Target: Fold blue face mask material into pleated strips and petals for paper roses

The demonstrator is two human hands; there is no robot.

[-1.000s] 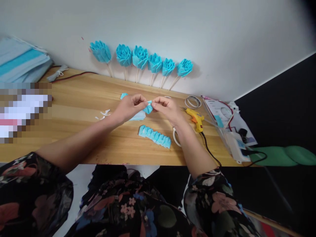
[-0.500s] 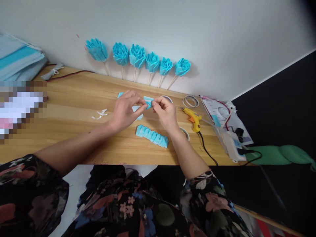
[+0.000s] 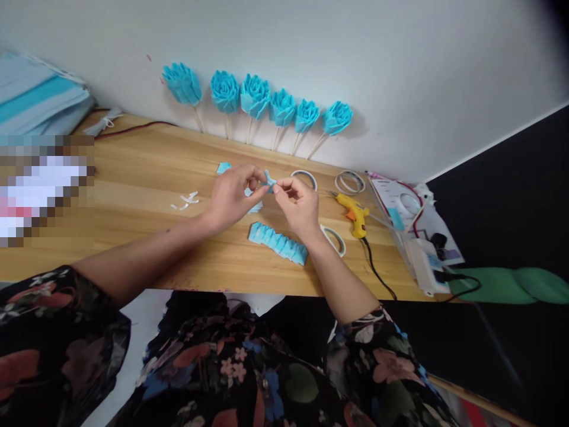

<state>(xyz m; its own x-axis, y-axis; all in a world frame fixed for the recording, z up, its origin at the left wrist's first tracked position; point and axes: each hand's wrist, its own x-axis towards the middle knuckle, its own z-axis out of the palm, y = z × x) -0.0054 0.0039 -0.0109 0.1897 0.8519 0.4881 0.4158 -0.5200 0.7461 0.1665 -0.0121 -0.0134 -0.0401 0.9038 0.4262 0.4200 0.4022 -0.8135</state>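
Between my two hands is a small light-blue fabric piece, folded and pinched at its lower edge. My left hand grips it from the left with thumb and fingertips. From the right, my right hand pinches the same piece, so both hands are closed on it. Below them on the table lies an overlapping row of folded blue pieces. Partly hidden behind my left hand are a flat pale-blue stack and another blue piece.
Several blue fabric roses on sticks lean against the wall. Tape rolls and a yellow glue gun lie to the right, near a white power strip. White strips are at left on the wooden table.
The blue piece, flatter and wider before, is now folded narrower between my fingertips. The whole view has shifted slightly, while my hands stay close together.
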